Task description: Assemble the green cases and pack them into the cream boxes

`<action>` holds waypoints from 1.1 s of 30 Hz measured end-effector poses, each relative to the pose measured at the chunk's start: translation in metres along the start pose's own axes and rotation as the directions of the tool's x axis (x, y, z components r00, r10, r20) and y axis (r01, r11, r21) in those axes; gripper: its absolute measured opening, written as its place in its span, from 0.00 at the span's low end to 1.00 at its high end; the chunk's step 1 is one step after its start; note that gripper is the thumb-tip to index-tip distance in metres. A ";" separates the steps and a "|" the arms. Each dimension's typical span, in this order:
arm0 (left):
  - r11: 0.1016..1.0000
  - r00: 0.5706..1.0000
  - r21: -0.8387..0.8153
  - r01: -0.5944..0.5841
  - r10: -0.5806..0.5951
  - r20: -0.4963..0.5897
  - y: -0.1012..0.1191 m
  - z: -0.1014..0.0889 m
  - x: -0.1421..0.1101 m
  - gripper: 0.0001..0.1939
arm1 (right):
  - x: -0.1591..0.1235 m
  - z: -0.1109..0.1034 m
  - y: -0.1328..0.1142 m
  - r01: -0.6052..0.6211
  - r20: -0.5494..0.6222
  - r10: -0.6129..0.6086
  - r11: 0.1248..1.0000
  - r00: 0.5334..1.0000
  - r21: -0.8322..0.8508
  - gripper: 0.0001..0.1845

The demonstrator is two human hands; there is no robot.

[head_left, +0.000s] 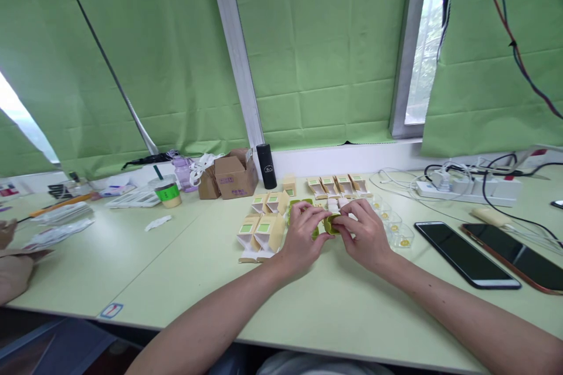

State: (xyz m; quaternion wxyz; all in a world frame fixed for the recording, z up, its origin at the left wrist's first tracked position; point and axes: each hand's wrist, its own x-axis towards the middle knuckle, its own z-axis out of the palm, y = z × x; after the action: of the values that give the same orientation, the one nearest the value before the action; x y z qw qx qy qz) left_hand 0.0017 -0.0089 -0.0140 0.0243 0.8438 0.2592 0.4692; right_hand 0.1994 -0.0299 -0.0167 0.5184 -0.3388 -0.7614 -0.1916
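Note:
Between my fingertips is a small olive-green rounded piece [331, 224], like a shallow cup or lid; its exact kind is hard to make out. My right hand [365, 235] pinches it from the right. My left hand [302, 239] closes on its left side, the thumb at its lower edge. More green pieces lie partly hidden behind my left hand. Just beyond my hands are small white-pink pieces [333, 204]. Clear plastic cups with yellow spots [402, 237] stand in a line beside my right hand. Left of my left hand are open cream cardboard boxes [269, 233].
More cream boxes [338, 186] stand farther back. A black bottle [266, 166], brown carton [237, 174] and drink cup [168, 192] line the back left. Two phones [466, 255] and a cabled power strip [468, 190] lie right. Another person's hand [6, 233] is far left.

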 end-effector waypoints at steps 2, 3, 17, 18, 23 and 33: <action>1.000 1.000 0.009 0.006 -0.006 0.005 0.000 0.000 0.000 0.20 | 0.000 0.000 0.000 -0.001 0.003 0.001 1.000 1.000 -0.004 0.10; 1.000 1.000 0.015 0.006 -0.006 0.005 0.000 0.000 0.000 0.20 | 0.001 0.000 -0.001 0.002 0.003 -0.002 1.000 1.000 -0.006 0.10; 0.995 1.000 0.104 0.003 -0.004 0.010 0.001 -0.002 0.002 0.20 | 0.002 0.000 -0.002 0.031 0.028 -0.029 0.999 0.999 -0.043 0.10; 0.994 1.000 0.105 0.006 -0.007 0.013 0.001 -0.002 0.002 0.20 | 0.002 0.001 -0.002 0.032 0.026 -0.030 0.999 0.999 -0.043 0.10; 0.994 1.000 0.111 0.000 -0.001 0.006 0.001 -0.002 0.003 0.21 | 0.002 0.001 -0.002 0.029 0.021 -0.029 0.999 0.999 -0.045 0.10; 0.991 1.000 0.136 0.010 -0.008 -0.013 0.001 -0.001 0.003 0.20 | 0.003 0.000 -0.004 0.034 0.023 -0.033 0.998 0.999 -0.050 0.10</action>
State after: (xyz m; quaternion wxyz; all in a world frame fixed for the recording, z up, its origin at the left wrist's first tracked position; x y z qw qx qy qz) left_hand 0.0025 -0.0085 -0.0103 -0.0328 0.8394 0.2944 0.4558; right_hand 0.1961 -0.0315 -0.0140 0.4981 -0.3410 -0.7676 -0.2155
